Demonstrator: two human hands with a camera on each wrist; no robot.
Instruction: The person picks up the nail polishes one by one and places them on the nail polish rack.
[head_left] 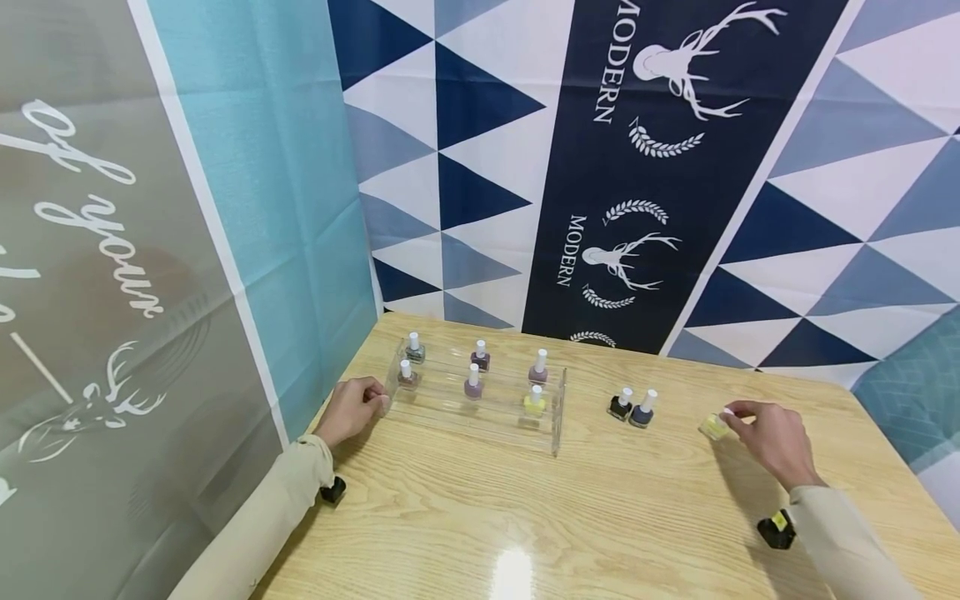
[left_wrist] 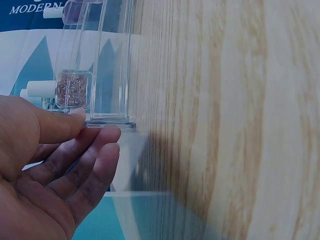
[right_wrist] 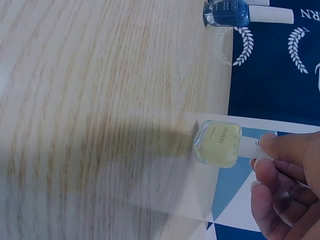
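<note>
By its white cap, my right hand point(head_left: 776, 442) pinches a pale yellow nail polish bottle point(right_wrist: 220, 144) at the table's right side. The bottle is tilted in the head view, its glass base close over the wood. My left hand point(head_left: 351, 410) grips the left end panel of a clear tiered display rack point(head_left: 465, 425), thumb on one side and fingertips on the other. On the rack stand several white-capped polish bottles: a glittery brown one point(left_wrist: 72, 90) nearest my left thumb, purple ones such as this mauve bottle point(head_left: 472, 385), and a bright yellow one point(head_left: 535, 405) at front right.
Between the rack and my right hand stand a black polish bottle point(head_left: 619, 407) and a dark blue polish bottle point(head_left: 642, 414), side by side. The wooden table point(head_left: 450, 517) meets patterned cloth point(head_left: 480, 167) at its back and left.
</note>
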